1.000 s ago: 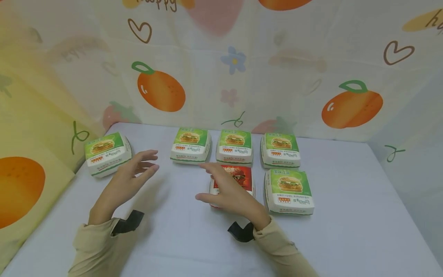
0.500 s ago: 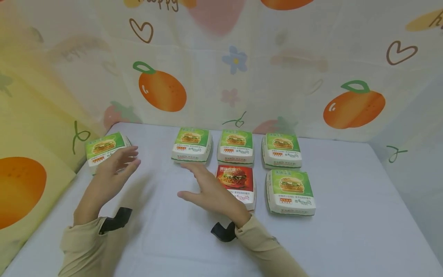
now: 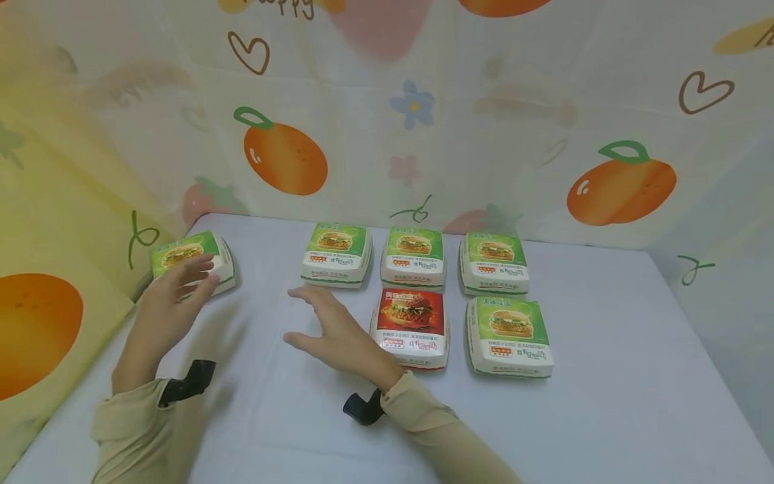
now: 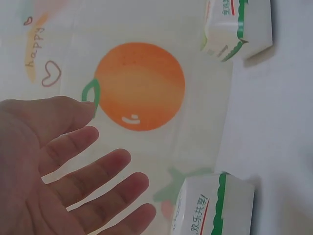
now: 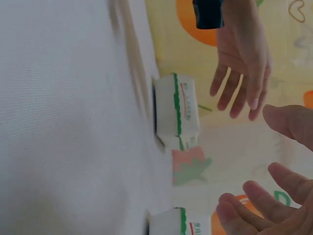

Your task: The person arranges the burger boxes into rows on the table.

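Observation:
In the head view my left hand (image 3: 160,316) hovers with parted fingers, overlapping a green burger box (image 3: 225,265) at the table's far left. The left wrist view shows the palm and spread fingers (image 4: 105,174) holding nothing. My right hand (image 3: 341,339), thumb apart from the fingers, hangs over the table just left of a red burger box (image 3: 411,323). In the right wrist view nothing lies between its thumb and fingers (image 5: 266,200). Beyond it stand green burger boxes (image 3: 336,255), (image 3: 413,259) and another burger box (image 3: 494,262) in a back row.
One more green box (image 3: 509,336) sits right of the red one, in front of the back row. A white cloth covers the table (image 3: 611,376). Behind it hangs a fruit-printed curtain (image 3: 484,148), with a yellow side panel (image 3: 54,202) at the left.
Both hands have drifted left above the table, holding nothing. My left hand now overlaps the far-left box, and the red box has come out from behind my right hand. The boxes stay put.

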The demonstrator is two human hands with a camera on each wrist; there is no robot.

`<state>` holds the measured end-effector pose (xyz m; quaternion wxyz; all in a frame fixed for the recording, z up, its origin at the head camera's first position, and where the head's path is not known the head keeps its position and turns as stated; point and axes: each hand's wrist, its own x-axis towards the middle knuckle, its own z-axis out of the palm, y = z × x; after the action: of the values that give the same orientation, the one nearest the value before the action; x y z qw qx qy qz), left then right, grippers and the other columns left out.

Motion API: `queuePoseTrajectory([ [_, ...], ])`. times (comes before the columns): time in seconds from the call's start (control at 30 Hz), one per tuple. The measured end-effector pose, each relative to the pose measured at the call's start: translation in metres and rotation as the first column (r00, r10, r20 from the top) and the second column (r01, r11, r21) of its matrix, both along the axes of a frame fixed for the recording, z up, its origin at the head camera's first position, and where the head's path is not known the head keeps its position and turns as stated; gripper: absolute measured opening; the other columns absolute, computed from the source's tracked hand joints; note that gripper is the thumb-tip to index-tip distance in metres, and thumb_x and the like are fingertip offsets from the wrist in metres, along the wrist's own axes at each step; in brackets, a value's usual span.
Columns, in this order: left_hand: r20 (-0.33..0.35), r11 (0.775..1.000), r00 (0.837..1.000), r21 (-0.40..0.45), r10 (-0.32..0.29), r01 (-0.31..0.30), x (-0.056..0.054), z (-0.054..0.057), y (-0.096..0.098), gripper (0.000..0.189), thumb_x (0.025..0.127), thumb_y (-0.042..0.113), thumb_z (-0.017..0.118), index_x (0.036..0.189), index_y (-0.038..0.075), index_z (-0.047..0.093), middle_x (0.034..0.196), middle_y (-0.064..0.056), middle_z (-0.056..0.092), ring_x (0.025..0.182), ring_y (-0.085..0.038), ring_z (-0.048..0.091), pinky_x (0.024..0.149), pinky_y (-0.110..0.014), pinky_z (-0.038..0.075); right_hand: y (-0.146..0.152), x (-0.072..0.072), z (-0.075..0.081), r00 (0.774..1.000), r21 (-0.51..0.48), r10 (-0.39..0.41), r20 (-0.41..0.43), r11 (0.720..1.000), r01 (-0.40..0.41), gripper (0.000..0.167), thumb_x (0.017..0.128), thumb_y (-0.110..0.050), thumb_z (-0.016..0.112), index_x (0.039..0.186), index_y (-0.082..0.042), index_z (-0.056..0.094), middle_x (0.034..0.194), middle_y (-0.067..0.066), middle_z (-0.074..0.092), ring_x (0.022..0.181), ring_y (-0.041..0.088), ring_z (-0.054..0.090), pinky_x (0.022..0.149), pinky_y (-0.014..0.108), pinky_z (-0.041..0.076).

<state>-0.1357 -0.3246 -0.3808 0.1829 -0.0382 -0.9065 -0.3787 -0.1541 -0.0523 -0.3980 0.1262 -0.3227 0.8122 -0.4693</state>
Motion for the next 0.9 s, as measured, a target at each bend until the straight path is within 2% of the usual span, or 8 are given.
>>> queuePoseTrajectory([
  [0.13,0.040,0.999,0.998,-0.008,0.045,-0.045,0.001,-0.001,-0.006,0.043,0.100,0.024,0.060,0.137,0.003,0.054,0.130,-0.014,0.063,0.103,0.023,0.044,0.083,0.003,0.036,-0.008,-0.005,-0.003,1.000,-0.007,-0.012,-0.008,1.000,0.012,0.060,0.095,-0.027,0.067,0.149,-0.015,0.042,0.154,-0.001,0.041,0.144,0.013,0.037,0.118,0.031,0.035],
  [0.2,0.062,0.998,0.996,-0.010,0.069,-0.068,0.001,-0.001,-0.009,0.045,0.100,0.026,0.059,0.139,0.005,0.053,0.134,-0.024,0.058,0.104,0.022,0.042,0.082,0.002,0.036,-0.013,-0.006,-0.005,1.000,-0.015,-0.016,-0.004,1.000,0.016,0.059,0.095,-0.027,0.067,0.148,-0.015,0.042,0.154,-0.001,0.042,0.144,0.013,0.037,0.118,0.031,0.035],
  [0.37,0.075,0.992,0.989,-0.016,0.125,-0.124,0.002,-0.005,-0.017,0.045,0.100,0.027,0.059,0.139,0.005,0.054,0.135,-0.027,0.056,0.105,0.018,0.043,0.083,0.001,0.036,-0.025,-0.008,-0.011,0.999,-0.036,-0.018,0.026,0.999,0.018,0.057,0.095,-0.026,0.067,0.147,-0.016,0.044,0.152,-0.001,0.044,0.143,0.013,0.039,0.117,0.031,0.036],
  [0.47,0.094,0.986,0.981,-0.029,0.167,-0.165,0.002,-0.006,-0.021,0.046,0.101,0.028,0.057,0.140,0.004,0.053,0.137,-0.027,0.055,0.117,-0.006,0.054,0.093,-0.003,0.040,-0.032,-0.009,-0.016,1.000,-0.040,-0.014,0.024,0.999,0.015,0.056,0.096,-0.025,0.067,0.147,-0.016,0.045,0.151,-0.001,0.045,0.142,0.013,0.040,0.117,0.030,0.036],
  [0.6,0.172,0.975,0.961,-0.004,0.218,-0.220,0.002,-0.006,-0.026,0.051,0.102,0.030,0.052,0.145,0.004,0.047,0.148,-0.027,0.045,0.128,-0.047,0.047,0.110,-0.046,0.043,-0.040,-0.013,-0.021,1.000,-0.041,-0.020,0.010,0.999,0.021,0.054,0.096,-0.024,0.067,0.145,-0.016,0.047,0.150,-0.001,0.047,0.142,0.012,0.041,0.116,0.029,0.036],
  [0.7,0.189,0.968,0.951,0.017,0.245,-0.252,0.001,-0.008,-0.030,0.051,0.101,0.028,0.051,0.146,0.005,0.046,0.153,-0.028,0.037,0.131,-0.054,0.040,0.103,-0.070,0.036,-0.045,-0.015,-0.024,1.000,-0.042,-0.024,0.009,0.999,0.024,0.053,0.096,-0.024,0.067,0.145,-0.016,0.048,0.150,-0.001,0.047,0.142,0.011,0.041,0.116,0.028,0.037],
  [0.8,0.165,0.960,0.946,-0.002,0.278,-0.281,0.000,-0.011,-0.033,0.049,0.101,0.024,0.053,0.145,0.004,0.047,0.153,-0.029,0.035,0.132,-0.054,0.038,0.101,-0.069,0.036,-0.051,-0.018,-0.025,1.000,-0.036,-0.022,0.006,0.999,0.022,0.053,0.096,-0.024,0.066,0.145,-0.015,0.048,0.150,-0.001,0.047,0.141,0.011,0.042,0.116,0.027,0.037],
  [0.9,0.126,0.952,0.944,-0.011,0.304,-0.305,-0.002,-0.016,-0.037,0.048,0.099,0.020,0.055,0.143,0.002,0.048,0.150,-0.031,0.038,0.130,-0.051,0.039,0.094,-0.049,0.040,-0.056,-0.021,-0.026,1.000,-0.025,-0.016,0.010,1.000,0.016,0.052,0.096,-0.025,0.066,0.145,-0.016,0.048,0.150,-0.001,0.047,0.140,0.011,0.043,0.115,0.026,0.037],
])
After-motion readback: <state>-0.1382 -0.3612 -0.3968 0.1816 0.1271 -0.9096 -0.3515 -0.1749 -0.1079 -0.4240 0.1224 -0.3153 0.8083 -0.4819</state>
